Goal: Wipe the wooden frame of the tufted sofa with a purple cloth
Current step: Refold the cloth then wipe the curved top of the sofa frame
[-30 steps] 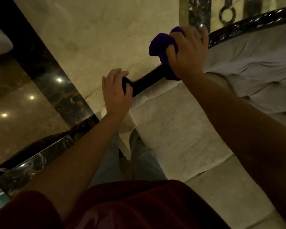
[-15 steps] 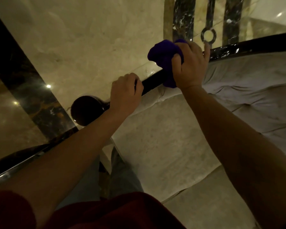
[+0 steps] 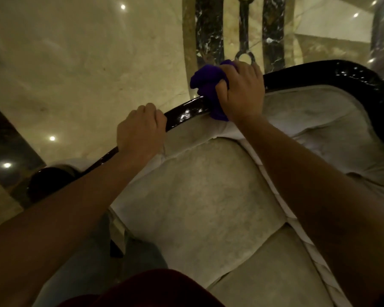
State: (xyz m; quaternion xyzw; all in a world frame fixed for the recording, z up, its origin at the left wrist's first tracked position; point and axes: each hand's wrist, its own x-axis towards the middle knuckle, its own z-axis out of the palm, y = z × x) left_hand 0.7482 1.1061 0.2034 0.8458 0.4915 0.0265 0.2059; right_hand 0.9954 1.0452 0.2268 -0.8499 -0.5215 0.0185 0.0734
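A dark glossy wooden frame point(image 3: 319, 74) runs along the top of the pale tufted sofa point(image 3: 204, 196), curving down at the right. My right hand point(image 3: 242, 91) presses a bunched purple cloth point(image 3: 208, 89) onto the rail near its middle, and the cloth wraps over the wood. To its left my left hand point(image 3: 140, 134) is curled over the same rail, gripping it. The rail ends lower left in a rounded dark scroll point(image 3: 47, 182).
Polished cream marble floor point(image 3: 87, 63) with dark inlaid bands point(image 3: 208, 29) lies beyond the sofa back. A dark marble strip point(image 3: 7, 140) reflects ceiling lights at the left. My legs in jeans point(image 3: 111, 258) stand against the sofa's side.
The view has swung right, so more of the curved frame shows. My right hand with the cloth slid slightly along the rail; my left hand closed its grip on the wood.
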